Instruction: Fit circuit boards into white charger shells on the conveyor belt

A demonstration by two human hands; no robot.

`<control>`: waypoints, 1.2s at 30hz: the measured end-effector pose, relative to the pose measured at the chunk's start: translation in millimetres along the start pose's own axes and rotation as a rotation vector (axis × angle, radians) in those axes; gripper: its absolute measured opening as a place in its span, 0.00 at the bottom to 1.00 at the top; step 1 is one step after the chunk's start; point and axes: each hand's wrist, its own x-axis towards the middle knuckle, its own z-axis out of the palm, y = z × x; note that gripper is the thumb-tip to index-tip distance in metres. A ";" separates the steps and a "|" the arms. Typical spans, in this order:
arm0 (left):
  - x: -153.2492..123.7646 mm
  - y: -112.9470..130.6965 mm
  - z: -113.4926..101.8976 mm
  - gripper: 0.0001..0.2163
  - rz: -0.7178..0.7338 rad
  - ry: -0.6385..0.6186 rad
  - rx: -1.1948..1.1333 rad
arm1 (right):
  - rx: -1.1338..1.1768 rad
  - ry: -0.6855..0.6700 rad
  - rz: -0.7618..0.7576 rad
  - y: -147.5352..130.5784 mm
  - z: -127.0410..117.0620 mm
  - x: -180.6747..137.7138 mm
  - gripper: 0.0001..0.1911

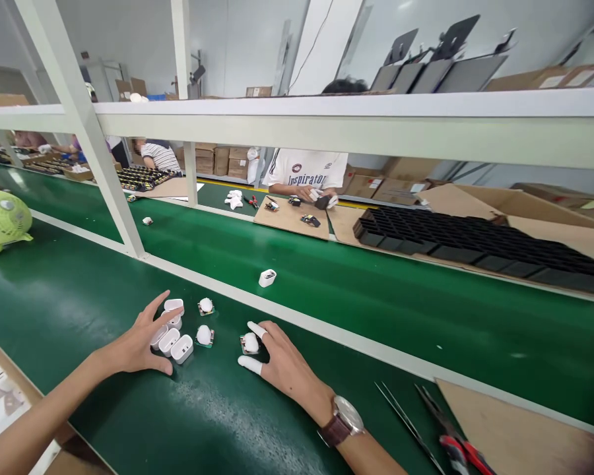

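The left hand (138, 340) is spread wide over a cluster of white cases (182, 349) on the dark green tabletop (218, 422), its fingers released and reaching above and beside the cluster, with the thumb held apart below it. Five cases can be counted, set close together, some partly covered by the fingers. The right hand (287, 369) is held low, its thumb and index finger, both capped with white covers (250, 365), parted around a small circuit board with a white rounded part (250, 343); whether it is being gripped or only flanked cannot be told. Two similar boards, a far one (206, 306) and a near one (204, 336), are placed between the hands, just beside the cases. A wristwatch (347, 415) is worn on the right wrist. Near the right forearm, tweezers (408, 425) and red-handled pliers (455, 439) are laid, with a brown sheet (525, 429) beside them. Beyond a pale rail (317, 323), a single white case (267, 278) is seen on a green strip (376, 297). On the far side, a dark piece (321, 201) is held by a co-worker in a white shirt (304, 168), beside black trays (475, 244). A light-green fan (2, 221) is set at the far left.
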 end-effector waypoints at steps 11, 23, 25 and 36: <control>3.8 62.4 -3.1 0.10 0.299 0.124 0.240 | -0.423 -0.095 0.001 -34.0 12.3 -13.6 0.19; 33.9 118.7 22.8 0.05 0.399 -0.008 -0.003 | -0.008 0.091 0.010 -18.9 -0.8 -19.8 0.19; 42.8 135.9 40.4 0.06 0.410 -0.019 -0.089 | -0.021 0.097 0.014 -12.4 -12.6 -27.8 0.20; 75.6 146.6 91.9 0.35 0.193 -0.027 -0.381 | 0.041 0.131 0.133 17.0 -32.9 -93.2 0.33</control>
